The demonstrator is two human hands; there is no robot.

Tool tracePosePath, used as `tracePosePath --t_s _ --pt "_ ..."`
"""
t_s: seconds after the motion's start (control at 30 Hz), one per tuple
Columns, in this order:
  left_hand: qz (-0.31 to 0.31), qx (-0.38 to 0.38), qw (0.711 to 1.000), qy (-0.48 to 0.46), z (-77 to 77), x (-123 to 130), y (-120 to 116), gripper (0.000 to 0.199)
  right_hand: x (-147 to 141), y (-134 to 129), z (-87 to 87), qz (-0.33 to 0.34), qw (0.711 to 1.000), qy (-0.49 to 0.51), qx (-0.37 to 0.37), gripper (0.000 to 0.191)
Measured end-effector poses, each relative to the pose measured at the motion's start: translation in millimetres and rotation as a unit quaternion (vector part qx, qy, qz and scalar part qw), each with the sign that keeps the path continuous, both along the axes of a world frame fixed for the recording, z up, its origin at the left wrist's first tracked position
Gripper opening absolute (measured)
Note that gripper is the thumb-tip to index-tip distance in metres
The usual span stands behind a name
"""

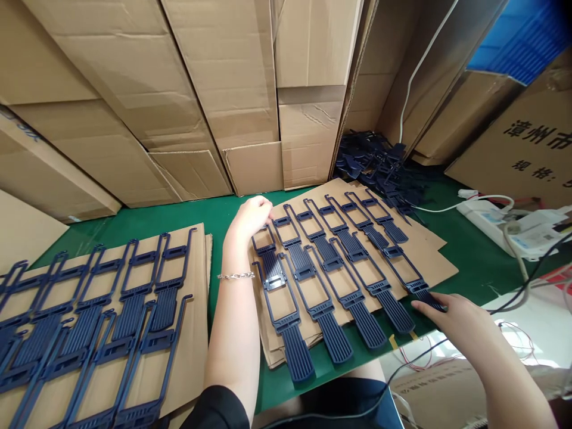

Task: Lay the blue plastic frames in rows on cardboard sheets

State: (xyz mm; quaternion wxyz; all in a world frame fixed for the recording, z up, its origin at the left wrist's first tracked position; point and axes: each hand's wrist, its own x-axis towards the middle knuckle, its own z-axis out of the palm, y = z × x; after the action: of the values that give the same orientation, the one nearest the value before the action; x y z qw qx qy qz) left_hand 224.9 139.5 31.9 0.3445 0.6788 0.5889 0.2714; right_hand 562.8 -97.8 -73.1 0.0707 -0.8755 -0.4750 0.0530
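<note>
Two rows of dark blue plastic frames, each with hooked ends and a ribbed paddle, lie on a cardboard sheet [435, 265]. At the sheet's far left corner is my left hand [252, 215], fingers curled beside the hook of a back-row frame [269, 256]; its fingertips are partly hidden, so what they grip is unclear. My right hand [456, 319] pinches the ribbed paddle of the rightmost front-row frame [404, 268], thumb in front. Other front-row paddles, such as this ribbed paddle [298, 354], stick out over the sheet's near edge.
To the left, another cardboard sheet [196, 333] bears more blue frames. Cardboard boxes [241, 77] form a wall behind. A heap of blue plastic parts [375, 158] lies at the back right. A white power strip [491, 226] with cables sits on the green table [473, 256].
</note>
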Motion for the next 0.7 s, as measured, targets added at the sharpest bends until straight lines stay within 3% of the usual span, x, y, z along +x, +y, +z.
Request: tracePosePath --t_s 0.1,0.2,0.43,0.7 --pt "0.034 0.031 0.999 -0.005 3.2 -1 -1 0.014 -1 1 4.6 -0.016 0.998 0.027 -0.056 0.059" --pt "0.046 0.043 0.998 -0.010 6.9 0 -3 0.016 -1 -1 5.6 -0.015 0.998 0.025 -0.060 0.061" --pt "0.022 0.026 0.999 0.000 5.9 3 -5 0.018 -2 -3 1.4 0.003 1.000 -0.001 -0.025 0.063" --pt "-0.011 0.015 1.000 0.022 2.7 1 -4 0.020 -11 5 7.8 0.001 1.000 -0.009 -0.021 0.066"
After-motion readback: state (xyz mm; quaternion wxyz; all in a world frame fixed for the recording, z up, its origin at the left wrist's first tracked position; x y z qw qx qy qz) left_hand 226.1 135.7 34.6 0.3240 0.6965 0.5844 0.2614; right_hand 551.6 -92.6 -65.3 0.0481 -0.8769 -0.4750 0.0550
